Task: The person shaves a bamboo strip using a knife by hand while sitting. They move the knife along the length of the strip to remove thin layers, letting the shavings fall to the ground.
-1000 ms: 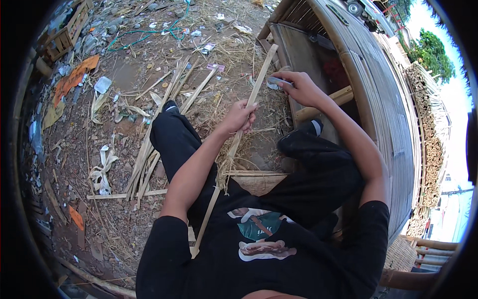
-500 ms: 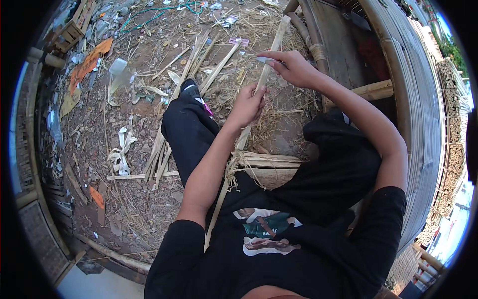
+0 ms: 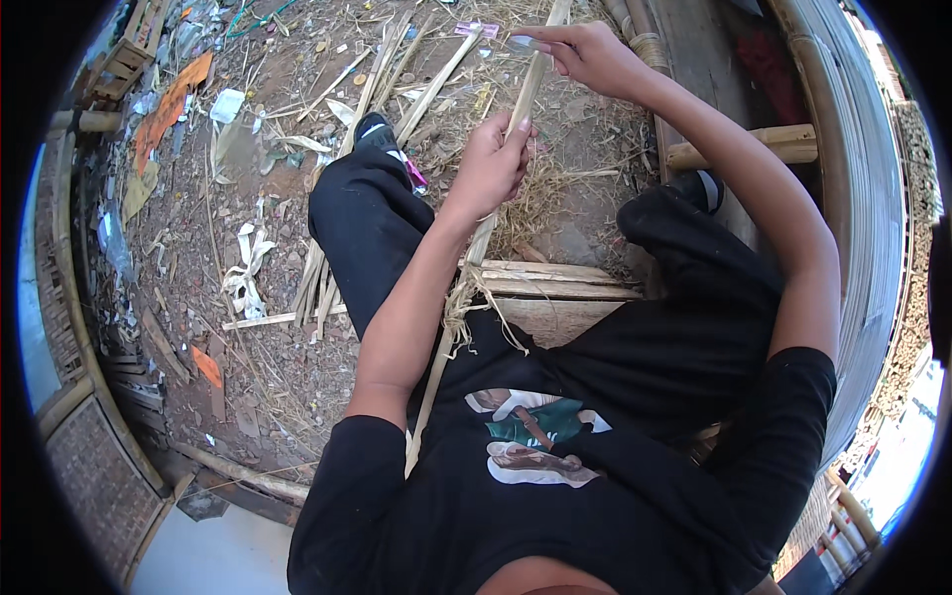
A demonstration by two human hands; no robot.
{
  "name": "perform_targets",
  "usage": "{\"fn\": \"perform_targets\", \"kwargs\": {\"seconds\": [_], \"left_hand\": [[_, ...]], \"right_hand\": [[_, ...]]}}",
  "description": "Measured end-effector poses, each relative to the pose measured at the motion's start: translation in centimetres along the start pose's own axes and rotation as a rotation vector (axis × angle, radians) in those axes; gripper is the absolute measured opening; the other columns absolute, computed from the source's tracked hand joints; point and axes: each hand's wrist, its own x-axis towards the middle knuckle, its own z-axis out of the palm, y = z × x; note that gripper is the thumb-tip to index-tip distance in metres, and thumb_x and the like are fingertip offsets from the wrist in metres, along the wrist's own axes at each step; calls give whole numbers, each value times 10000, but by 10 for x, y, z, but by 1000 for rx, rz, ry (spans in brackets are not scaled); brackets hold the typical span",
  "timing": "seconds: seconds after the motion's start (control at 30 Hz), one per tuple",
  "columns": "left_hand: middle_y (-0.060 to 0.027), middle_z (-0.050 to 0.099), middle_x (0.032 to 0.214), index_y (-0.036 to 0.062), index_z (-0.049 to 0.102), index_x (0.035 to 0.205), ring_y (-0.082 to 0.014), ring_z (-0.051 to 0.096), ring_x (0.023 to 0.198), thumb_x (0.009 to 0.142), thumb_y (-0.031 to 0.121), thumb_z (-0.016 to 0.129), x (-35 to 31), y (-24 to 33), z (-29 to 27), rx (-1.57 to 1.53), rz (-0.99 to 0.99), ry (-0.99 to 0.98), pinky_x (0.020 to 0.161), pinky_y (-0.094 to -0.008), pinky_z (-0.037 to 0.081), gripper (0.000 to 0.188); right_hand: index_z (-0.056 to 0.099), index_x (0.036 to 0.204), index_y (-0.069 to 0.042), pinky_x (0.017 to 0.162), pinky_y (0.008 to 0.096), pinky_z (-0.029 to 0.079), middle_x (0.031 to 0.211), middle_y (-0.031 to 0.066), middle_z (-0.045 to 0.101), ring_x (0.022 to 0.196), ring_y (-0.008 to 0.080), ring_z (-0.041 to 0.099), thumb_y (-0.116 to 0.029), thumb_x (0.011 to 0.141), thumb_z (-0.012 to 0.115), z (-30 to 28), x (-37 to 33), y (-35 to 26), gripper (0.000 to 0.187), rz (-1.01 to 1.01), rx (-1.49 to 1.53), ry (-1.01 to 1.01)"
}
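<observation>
A long thin bamboo strip runs from beside my lap up and away to the top of the view. My left hand is closed around its middle. Farther up the same strip, my right hand is closed on a small knife blade laid against the strip. Pale stringy shavings hang off the strip near my lap. I sit on a low wooden block with both legs in black trousers spread to either side.
More split bamboo strips lie on the dirt beside my left leg. Scraps, shavings and orange litter cover the ground to the left. A woven bamboo wall curves along the right, with a bamboo pole at its foot.
The view has tilted down and closer. Both hands have stayed on the strip, the right one sliding farther up along it away from the left.
</observation>
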Motion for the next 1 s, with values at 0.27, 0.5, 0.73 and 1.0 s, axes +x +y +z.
{"fn": "perform_targets", "kwargs": {"seconds": [0.27, 0.5, 0.73, 1.0], "left_hand": [[55, 379, 572, 72, 511, 966, -36, 317, 395, 1000, 285, 474, 11, -32, -4, 264, 132, 62, 346, -222, 238, 219], [58, 384, 562, 66, 508, 909, -37, 323, 410, 998, 267, 478, 18, -35, -17, 355, 185, 173, 363, -224, 244, 222], [33, 432, 554, 46, 522, 885, -53, 378, 424, 994, 264, 481, 10, -39, -15, 502, 224, 208, 389, -249, 288, 247], [-198, 564, 652, -32, 556, 893, -297, 546, 576, 956, 225, 506, 2, -24, -2, 645, 180, 246, 580, -423, 414, 269]], "right_hand": [[602, 1268, -239, 484, 300, 382, 553, 127, 488, 477, 105, 398, -142, 946, 518, 20, -17, 11, 347, 179, -60, 92], [610, 1255, -229, 493, 313, 409, 612, 188, 529, 456, 161, 419, -81, 925, 503, 40, -15, -7, 377, -3, 76, -31], [594, 1275, -218, 504, 310, 420, 608, 174, 507, 477, 154, 407, -70, 928, 497, 50, -24, 2, 390, 142, 98, 134], [587, 1283, -217, 500, 315, 425, 658, 185, 583, 473, 123, 435, -69, 928, 496, 41, -25, 15, 395, 151, 68, 127]]}}
